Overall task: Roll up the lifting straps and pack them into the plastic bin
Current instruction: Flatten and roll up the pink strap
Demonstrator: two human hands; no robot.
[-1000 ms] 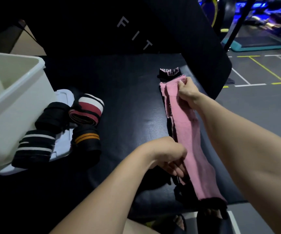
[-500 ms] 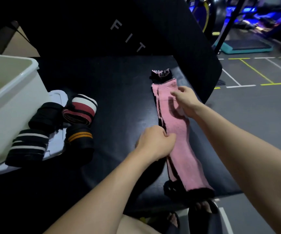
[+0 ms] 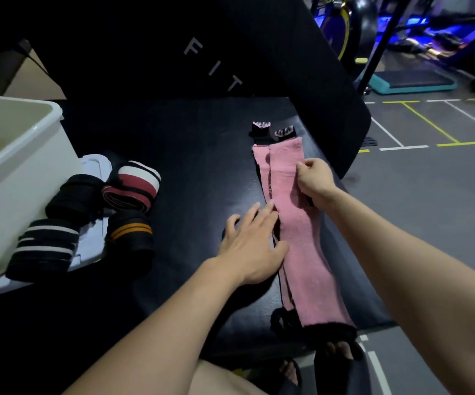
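Two pink lifting straps (image 3: 302,252) with black ends lie flat side by side along the right part of a black padded bench (image 3: 190,155). My left hand (image 3: 252,243) lies flat with straight fingers at the straps' left edge, fingertips on the pink cloth. Farther up, my right hand (image 3: 314,182) pinches the right edge of the right strap. A white plastic bin (image 3: 17,166) stands at the left. Several rolled straps sit beside it: a black one (image 3: 72,196), a red and white one (image 3: 133,186), an orange-striped one (image 3: 129,236), and a white-striped one (image 3: 42,249).
A white lid (image 3: 91,246) lies under the rolled straps. A black upright pad with white letters (image 3: 230,52) rises behind the bench. Grey gym floor with painted lines (image 3: 430,195) lies to the right. My feet in black sandals (image 3: 339,363) show below the bench edge.
My left hand has opened from a curled grip and now lies flat on the straps' left edge. My right hand has shifted to the right strap's edge and pinches it.
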